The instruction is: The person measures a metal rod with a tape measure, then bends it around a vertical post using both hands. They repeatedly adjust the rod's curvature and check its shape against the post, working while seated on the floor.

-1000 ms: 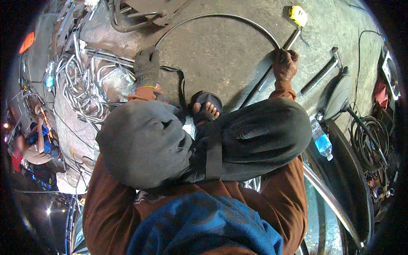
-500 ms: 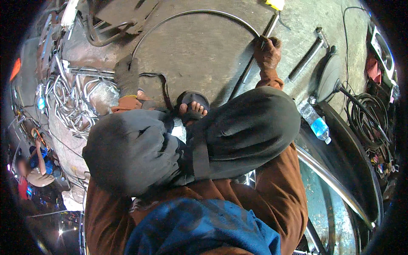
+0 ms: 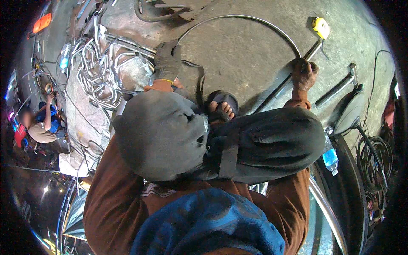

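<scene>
A thin metal rod [image 3: 240, 16], bent into a wide arc, spans the floor between my two hands. My left hand [image 3: 167, 61], in a grey glove, is closed on its left end. My right hand [image 3: 304, 75], which looks bare, pinches the rod's right end, with the fingertips partly hidden. A straight metal tube [image 3: 313, 50] lies on the floor, passing beneath my right hand. Beside my left hand, a dark strap-like piece [image 3: 201, 83] curves toward my sandalled foot [image 3: 222, 108].
A heap of bent metal rods [image 3: 95, 74] lies left of my gloved hand. A yellow tape measure [image 3: 321, 28] sits beyond the tube. To the right are a short metal bar [image 3: 335, 91], a dark disc-shaped base [image 3: 349, 112], a water bottle [image 3: 330, 157] and coiled cable [image 3: 374, 161]. Another person [image 3: 44, 123] sits far left.
The view has turned, so the scene sits farther right and lower; the tape measure now shows whole. Both hands keep hold of the curved rod, whose shape looks much the same.
</scene>
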Motion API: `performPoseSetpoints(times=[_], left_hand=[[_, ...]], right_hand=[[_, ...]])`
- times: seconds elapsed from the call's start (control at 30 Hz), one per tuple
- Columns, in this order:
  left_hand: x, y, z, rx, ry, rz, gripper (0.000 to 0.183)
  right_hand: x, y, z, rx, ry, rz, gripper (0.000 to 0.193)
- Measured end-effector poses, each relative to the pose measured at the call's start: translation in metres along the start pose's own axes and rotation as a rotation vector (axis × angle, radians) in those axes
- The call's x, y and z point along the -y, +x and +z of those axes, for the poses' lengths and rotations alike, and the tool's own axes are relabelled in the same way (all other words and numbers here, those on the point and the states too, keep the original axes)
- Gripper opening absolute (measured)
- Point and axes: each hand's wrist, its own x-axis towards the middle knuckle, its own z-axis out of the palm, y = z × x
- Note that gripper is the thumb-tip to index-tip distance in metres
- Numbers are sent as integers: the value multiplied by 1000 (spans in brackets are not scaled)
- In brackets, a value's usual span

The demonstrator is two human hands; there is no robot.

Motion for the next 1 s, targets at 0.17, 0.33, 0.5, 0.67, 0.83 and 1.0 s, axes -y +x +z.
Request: performPoseSetpoints(times=[0.17, 0.33, 0.5, 0.67, 0.83, 1.0], left_hand=[[-2, -1, 0, -19, 9, 12, 24], [1, 2, 2, -93, -1, 113, 15], [7, 3, 3, 22, 33, 27, 15], [12, -1, 7, -17, 28, 42, 17], [20, 4, 9, 92, 66, -30, 17], [13, 3, 4, 145, 62, -107, 23]], right_hand=[[-2, 0, 0, -1, 114, 36, 22], [-1, 0, -2, -9, -13, -26, 18], [2, -1, -2, -28, 24, -35, 16], [0, -2, 0, -31, 1, -23, 24], [1, -2, 1, -40, 21, -9, 24], [6, -2, -2, -33, 57, -13, 23]])
